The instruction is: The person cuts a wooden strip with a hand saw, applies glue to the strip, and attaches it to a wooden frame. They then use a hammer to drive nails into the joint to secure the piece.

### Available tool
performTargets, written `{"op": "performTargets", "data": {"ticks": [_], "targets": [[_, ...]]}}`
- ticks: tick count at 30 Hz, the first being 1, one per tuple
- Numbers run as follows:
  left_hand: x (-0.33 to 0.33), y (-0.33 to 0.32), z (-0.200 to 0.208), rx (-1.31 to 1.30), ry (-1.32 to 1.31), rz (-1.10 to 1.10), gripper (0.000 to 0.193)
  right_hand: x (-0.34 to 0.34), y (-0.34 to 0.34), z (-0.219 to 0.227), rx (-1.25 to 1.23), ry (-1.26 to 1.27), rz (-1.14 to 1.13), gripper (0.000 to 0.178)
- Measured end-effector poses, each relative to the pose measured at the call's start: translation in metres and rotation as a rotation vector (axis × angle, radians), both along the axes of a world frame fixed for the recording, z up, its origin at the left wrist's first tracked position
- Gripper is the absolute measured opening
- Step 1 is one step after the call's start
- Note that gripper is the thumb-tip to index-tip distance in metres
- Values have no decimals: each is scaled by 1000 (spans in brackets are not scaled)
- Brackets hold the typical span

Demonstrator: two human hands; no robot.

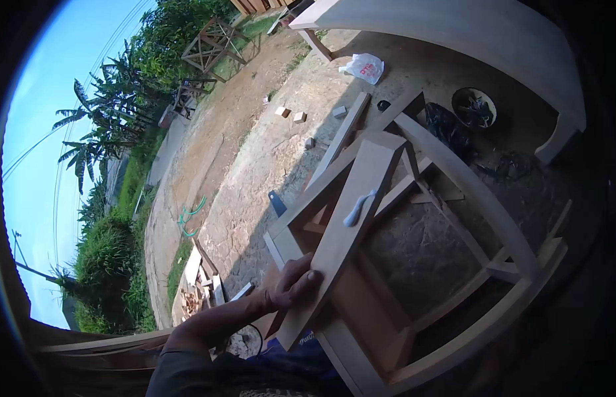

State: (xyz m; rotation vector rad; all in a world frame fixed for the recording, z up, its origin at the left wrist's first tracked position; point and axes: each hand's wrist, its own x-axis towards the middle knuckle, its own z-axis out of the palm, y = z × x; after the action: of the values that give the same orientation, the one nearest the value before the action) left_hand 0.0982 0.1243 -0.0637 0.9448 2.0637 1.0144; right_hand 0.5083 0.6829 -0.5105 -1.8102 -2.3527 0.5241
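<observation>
Table (pixel 480 33) stands farthest off, its broad top pale, smooth and curved along the edge. Nearer to me is the frame (pixel 513 231), bare wood, with straight members to the left, long bowed rails to the right and open gaps between. I judge that gluing is the step in hand. The next move, I'd say, calls for a steady grip with the wet face kept up, so nothing runs before it's spread.

Across my view of the frame slants the board (pixel 335 246), flat, straight-edged and light-grained; I can't tell whether it touches the frame. Past it sit a round tub (pixel 493 111) of dark odds and ends and a crinkled white bag (pixel 364 67). My left hand (pixel 291 284) is clamped on the board's near end, thumb over the face; my right is out of sight, so I can't tell what it's doing. Small square-cut blocks (pixel 283 112) lie on the rough ground (pixel 248 178). Smallest is the glue (pixel 357 210), apparently: a whitish, glossy smear, thick at one end, on the board's upper half.
</observation>
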Motion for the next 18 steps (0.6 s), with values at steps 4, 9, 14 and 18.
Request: {"op": "performTargets", "data": {"ticks": [4, 9, 14, 18], "targets": [[3, -8, -4, 82, -51, -17, 44, 46, -92, 50, -220, 541, -198, 44], [1, -11, -13, 157, -50, -78, 41, 94, -218, 137, -481, 1209, -468, 41], [-7, -6, -16, 216, -85, -199, 44, 149, -310, 202, -422, 1539, -459, 38], [-8, -6, -24, 392, -117, -271, 44, 179, -384, 256, -172, 1625, -719, 47]]}}
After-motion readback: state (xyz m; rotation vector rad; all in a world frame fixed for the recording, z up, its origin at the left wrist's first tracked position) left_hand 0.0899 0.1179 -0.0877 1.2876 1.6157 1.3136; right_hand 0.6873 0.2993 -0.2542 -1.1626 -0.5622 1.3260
